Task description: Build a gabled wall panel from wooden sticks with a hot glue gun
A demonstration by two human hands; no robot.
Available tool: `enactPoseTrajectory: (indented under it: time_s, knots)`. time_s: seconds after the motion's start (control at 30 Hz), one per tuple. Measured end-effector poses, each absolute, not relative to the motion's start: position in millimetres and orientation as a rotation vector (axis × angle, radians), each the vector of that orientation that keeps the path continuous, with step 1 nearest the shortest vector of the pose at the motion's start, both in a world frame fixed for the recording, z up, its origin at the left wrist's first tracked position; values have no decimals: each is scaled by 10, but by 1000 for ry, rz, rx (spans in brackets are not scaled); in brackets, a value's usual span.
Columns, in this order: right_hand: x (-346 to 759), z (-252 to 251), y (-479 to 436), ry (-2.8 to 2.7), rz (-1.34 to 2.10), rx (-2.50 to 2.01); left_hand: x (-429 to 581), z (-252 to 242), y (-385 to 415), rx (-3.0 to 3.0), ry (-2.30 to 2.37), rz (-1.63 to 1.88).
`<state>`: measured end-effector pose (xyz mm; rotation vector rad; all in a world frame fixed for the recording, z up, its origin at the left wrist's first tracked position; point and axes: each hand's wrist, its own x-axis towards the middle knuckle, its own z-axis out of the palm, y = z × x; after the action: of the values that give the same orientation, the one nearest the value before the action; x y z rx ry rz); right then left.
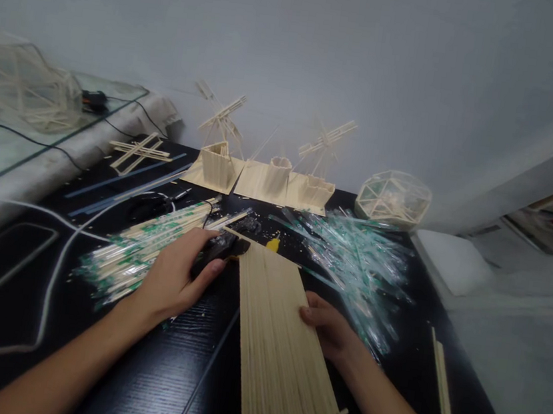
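My right hand pinches the right edge of a panel of thin wooden sticks laid side by side, with its thumb on top. The panel slants toward me over the table, and a crosswise stick runs along its near end. My left hand curls around a black tool by the panel's far left corner; it looks like a glue gun, but is mostly hidden. A small yellow piece shows just behind the panel's far edge.
Plastic-wrapped stick bundles lie left, and green-and-clear wrappers right. Behind stand stick models on wooden bases and a faceted stick frame. A white cable loops at left. Loose sticks lie near the right edge.
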<state>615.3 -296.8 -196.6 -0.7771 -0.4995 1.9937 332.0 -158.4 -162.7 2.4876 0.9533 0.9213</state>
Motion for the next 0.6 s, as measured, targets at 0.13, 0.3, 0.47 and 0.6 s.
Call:
enactPoseTrajectory:
  time_s: [0.13, 0.3, 0.47, 0.6]
  knots:
    - [6163, -1955, -2965, -481, 1976, -793, 3321, -1626, -1588, 2483, 975, 921]
    - [6173, -1938, -2970, -478, 1958, -814, 3332, -1621, -1578, 2458, 1011, 856]
    - [6180, -1945, -2960, -522, 1983, -800, 3349, -1600, -1592, 2443, 971, 865]
    - [6188, -1939, -2964, -548, 2009, -795, 3356, -1581, -1613, 2425, 997, 873]
